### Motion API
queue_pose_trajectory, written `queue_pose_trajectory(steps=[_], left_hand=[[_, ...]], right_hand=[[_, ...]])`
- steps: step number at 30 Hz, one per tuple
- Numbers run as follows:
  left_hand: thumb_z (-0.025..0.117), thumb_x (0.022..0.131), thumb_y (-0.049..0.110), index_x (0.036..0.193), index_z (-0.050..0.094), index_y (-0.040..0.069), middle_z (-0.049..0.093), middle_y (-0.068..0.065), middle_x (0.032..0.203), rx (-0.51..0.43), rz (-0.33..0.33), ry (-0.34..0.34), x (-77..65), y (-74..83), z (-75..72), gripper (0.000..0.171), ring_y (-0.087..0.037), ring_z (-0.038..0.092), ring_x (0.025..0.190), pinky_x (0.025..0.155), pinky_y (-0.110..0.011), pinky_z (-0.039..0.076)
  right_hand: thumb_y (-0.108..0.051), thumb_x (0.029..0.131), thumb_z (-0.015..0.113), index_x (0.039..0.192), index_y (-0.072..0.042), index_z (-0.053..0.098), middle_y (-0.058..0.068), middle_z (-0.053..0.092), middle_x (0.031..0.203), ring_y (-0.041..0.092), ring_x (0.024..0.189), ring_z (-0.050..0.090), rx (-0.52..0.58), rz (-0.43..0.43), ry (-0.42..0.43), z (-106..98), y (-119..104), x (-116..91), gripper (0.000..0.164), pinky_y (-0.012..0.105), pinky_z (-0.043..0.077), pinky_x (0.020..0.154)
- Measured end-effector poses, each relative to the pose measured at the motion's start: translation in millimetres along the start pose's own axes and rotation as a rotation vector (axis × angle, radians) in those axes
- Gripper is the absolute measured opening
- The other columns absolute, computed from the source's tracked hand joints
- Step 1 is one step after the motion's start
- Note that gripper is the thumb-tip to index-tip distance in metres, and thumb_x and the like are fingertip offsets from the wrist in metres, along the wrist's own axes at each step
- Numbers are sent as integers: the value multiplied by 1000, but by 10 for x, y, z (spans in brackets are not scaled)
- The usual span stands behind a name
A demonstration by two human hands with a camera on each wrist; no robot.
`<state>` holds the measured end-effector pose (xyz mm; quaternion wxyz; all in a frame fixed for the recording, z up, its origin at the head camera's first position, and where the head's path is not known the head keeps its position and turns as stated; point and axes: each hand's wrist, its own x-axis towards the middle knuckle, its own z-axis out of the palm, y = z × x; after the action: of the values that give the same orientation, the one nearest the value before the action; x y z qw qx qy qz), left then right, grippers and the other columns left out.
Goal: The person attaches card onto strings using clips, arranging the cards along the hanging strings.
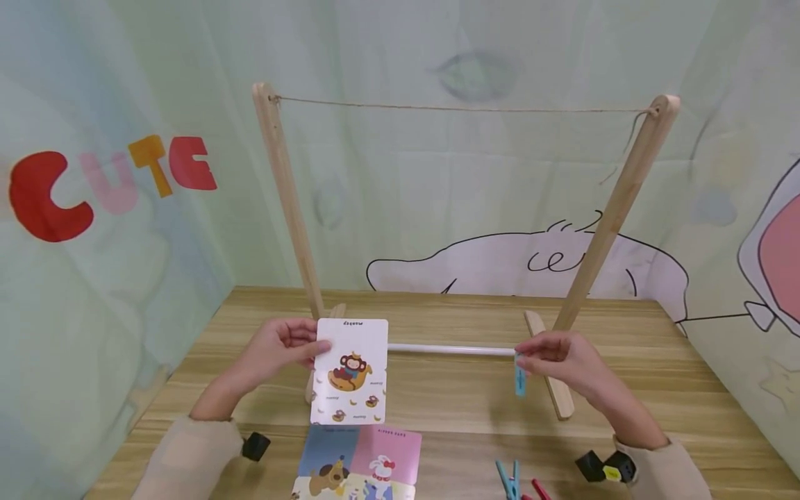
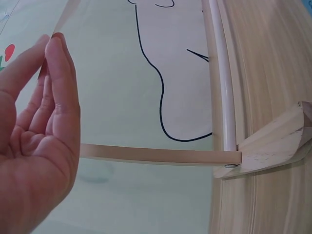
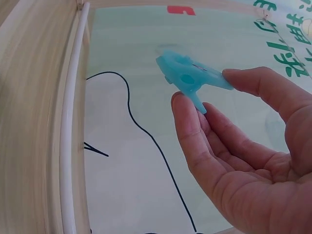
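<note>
In the head view my left hand [image 1: 278,352] pinches a white card [image 1: 359,340] by its side edge, between thumb and fingers. A monkey on a banana is printed on it, and it hangs upright above the table. The left wrist view shows that hand [image 2: 46,122] with the card [image 2: 65,19] seen nearly edge-on at the fingertips. My right hand [image 1: 559,354] holds a light blue clothespin [image 1: 520,380] by its two handles. From the right wrist, the clothespin [image 3: 187,75] sits between thumb and fingertips, nothing in its jaws.
A wooden stand has a left post [image 1: 286,201], a right post [image 1: 615,208], a string [image 1: 462,109] tied across the top and a white rod [image 1: 450,349] low down. Picture cards [image 1: 390,451] lie at the front, with a blue clothespin [image 1: 512,480] and a red one [image 1: 540,489] to their right.
</note>
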<state>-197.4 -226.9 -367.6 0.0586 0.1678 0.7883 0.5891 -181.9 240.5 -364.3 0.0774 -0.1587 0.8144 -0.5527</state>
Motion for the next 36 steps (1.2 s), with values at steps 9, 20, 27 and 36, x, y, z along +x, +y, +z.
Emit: queue_pose_trajectory(steps=[9, 20, 27, 36], left_hand=[[73, 92, 7, 108, 63, -13, 72, -12, 91, -1, 19, 5, 92, 33, -30, 29, -20, 72, 77, 69, -39, 62], [72, 92, 6, 105, 62, -11, 72, -11, 90, 4, 40, -4, 160, 92, -60, 25, -20, 72, 75, 68, -45, 61], [71, 92, 6, 107, 62, -12, 72, -15, 92, -3, 35, -9, 135, 44, -77, 25, -21, 72, 77, 69, -42, 61], [71, 93, 8, 111, 62, -13, 72, -17, 95, 8, 24, 5, 174, 88, -103, 28, -23, 72, 78, 72, -45, 61]], right_hand=[[-12, 92, 73, 114, 13, 65, 14, 71, 95, 17, 87, 69, -10, -3, 3, -5, -86, 61, 33, 25, 57, 80], [-11, 93, 71, 115, 13, 64, 15, 71, 97, 15, 85, 68, 2, -23, 14, 5, -143, 104, 33, 27, 58, 79], [-13, 93, 72, 116, 12, 64, 15, 71, 98, 15, 87, 69, 25, -20, 14, 70, -143, 141, 35, 28, 57, 81], [-11, 93, 72, 114, 12, 65, 15, 72, 98, 15, 86, 70, 12, -74, 28, 105, -174, 245, 31, 30, 58, 80]])
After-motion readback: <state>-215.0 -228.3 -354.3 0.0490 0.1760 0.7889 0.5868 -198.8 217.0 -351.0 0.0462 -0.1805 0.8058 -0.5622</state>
